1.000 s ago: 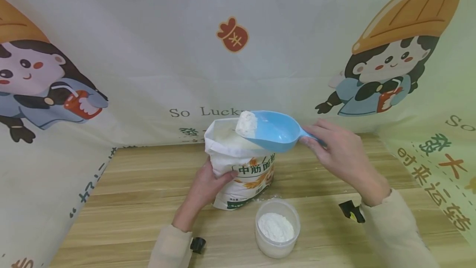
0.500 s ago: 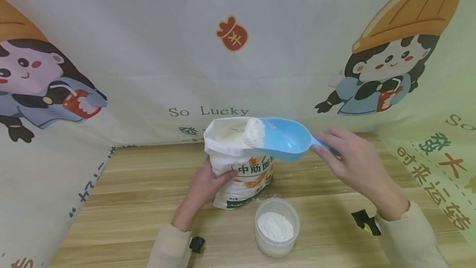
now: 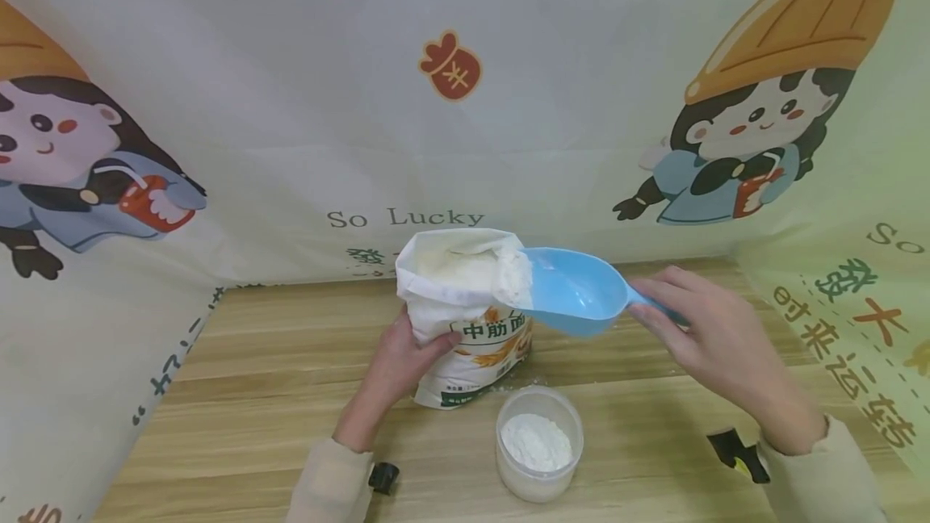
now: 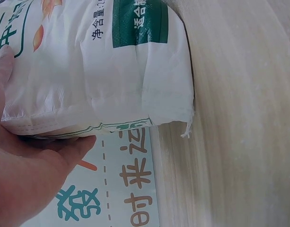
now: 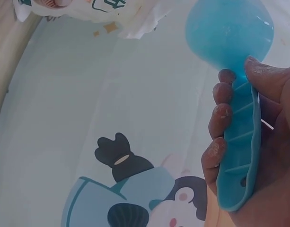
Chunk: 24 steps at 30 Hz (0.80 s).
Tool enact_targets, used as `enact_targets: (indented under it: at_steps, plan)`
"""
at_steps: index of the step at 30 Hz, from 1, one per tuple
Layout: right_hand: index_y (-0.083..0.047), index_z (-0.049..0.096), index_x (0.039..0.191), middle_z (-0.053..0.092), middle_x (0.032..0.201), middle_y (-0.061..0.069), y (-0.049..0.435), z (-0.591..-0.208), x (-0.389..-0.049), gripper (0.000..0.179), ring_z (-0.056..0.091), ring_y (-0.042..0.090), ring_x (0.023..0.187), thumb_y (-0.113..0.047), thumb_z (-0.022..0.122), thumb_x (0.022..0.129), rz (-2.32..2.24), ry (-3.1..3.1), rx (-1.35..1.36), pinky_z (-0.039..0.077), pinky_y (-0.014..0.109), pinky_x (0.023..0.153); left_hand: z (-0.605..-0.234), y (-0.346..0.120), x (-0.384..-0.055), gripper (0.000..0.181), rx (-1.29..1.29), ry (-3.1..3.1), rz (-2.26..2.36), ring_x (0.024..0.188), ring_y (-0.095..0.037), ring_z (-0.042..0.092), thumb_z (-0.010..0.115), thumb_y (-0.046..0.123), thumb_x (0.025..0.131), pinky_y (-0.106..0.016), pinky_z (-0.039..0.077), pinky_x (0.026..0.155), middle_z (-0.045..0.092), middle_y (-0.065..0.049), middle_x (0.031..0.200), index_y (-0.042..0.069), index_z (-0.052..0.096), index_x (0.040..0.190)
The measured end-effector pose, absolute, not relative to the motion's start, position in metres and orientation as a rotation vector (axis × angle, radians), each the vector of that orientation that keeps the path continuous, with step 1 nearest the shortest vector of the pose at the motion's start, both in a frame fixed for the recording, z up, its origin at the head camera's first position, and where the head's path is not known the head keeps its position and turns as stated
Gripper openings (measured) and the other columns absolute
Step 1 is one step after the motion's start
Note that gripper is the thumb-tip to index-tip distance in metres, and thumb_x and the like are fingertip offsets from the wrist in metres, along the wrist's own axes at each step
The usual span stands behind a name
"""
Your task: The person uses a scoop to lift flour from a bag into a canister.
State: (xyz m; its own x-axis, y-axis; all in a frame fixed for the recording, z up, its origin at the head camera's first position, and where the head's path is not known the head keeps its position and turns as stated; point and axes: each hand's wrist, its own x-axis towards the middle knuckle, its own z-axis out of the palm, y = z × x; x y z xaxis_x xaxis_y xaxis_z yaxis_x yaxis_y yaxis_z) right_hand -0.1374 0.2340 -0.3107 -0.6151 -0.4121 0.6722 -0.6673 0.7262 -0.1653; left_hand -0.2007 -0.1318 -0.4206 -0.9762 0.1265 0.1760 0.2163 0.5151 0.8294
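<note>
A white flour bag (image 3: 465,361) with green print stands on the table, its top folded open and flour (image 3: 458,269) showing inside. My left hand (image 3: 403,353) grips the bag's left side, the thumb lying across its front; the left wrist view shows the fingers behind the bag's edge (image 4: 88,94). My right hand (image 3: 712,329) holds a blue scoop (image 3: 577,289) by its handle. White flour fills the scoop's tip, which overlaps the bag's right rim in the head view. In the right wrist view, powder dusts the fingers curled round the ribbed handle (image 5: 239,137).
In front of the bag stands a clear round tub (image 3: 540,479) with white flour inside. Spilled powder (image 3: 519,384) dots the wooden table (image 3: 240,394) between them. A printed cloth (image 3: 312,103) hangs behind and along both sides.
My right hand has drawn the loaded scoop to the right and a little lower, from over the bag's mouth to its right rim. My left hand keeps its grip on the bag.
</note>
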Motion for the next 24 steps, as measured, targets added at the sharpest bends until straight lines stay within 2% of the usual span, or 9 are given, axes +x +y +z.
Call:
enact_targets:
  at_steps: [13,24]
  plan:
    - [-0.007,0.078,0.112,0.068,0.094,-0.007,0.257,-0.324,-0.125,0.023,0.054,0.004,0.073,-0.025,0.071,0.099,0.536,-2.291,0.912,0.044,0.019,0.059,-0.421,-0.132,-0.201,0.08,-0.306,-2.65,-1.472,0.131,-0.039,0.057,0.084,0.025,0.088,-0.058,0.046,0.109,0.06,-0.02,0.14,0.006,0.039,0.152]
    - [-0.013,0.079,0.112,0.073,0.1,-0.008,0.278,-0.335,-0.12,0.03,0.067,0.01,0.082,-0.038,0.066,0.102,0.396,-2.327,0.969,0.054,0.024,0.063,-0.421,-0.132,-0.2,0.081,-0.292,-2.659,-1.453,0.13,-0.039,0.058,0.083,0.027,0.088,-0.058,0.047,0.108,0.061,-0.021,0.139,0.006,0.039,0.152]
